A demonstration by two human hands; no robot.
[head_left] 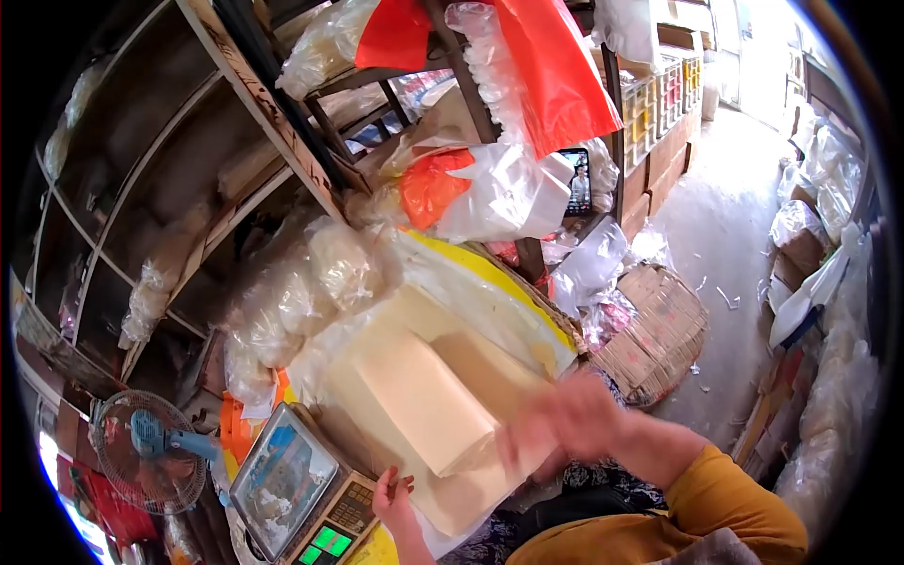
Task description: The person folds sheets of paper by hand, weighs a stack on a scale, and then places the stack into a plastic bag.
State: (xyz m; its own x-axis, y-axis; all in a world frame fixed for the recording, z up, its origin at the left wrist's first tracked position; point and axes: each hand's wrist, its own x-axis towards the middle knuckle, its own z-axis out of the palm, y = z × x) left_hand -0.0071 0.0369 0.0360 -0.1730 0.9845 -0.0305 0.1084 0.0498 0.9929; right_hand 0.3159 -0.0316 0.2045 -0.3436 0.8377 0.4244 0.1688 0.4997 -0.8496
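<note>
A thick block of cream-coloured sheets (424, 391), paper or plastic film, lies on a larger cream sheet (353, 386) in front of me. My left hand (392, 495) is at the near left edge of the large sheet, close beside the scale. Its fingers are a little apart and hold nothing that I can see. Over the right end of the block is my right hand (565, 419), smeared by motion. Whether its fingers touch or grip a sheet does not show. The digital scale (287, 480) has a metal pan and lit green displays.
Clear plastic bundles (330, 264) line the back of the work surface. A fan (151, 443) stands at the left below wooden shelving (141, 151). Red plastic (556, 75) hangs above a phone (577, 181). A wicker basket (650, 334) stands on the floor at the right.
</note>
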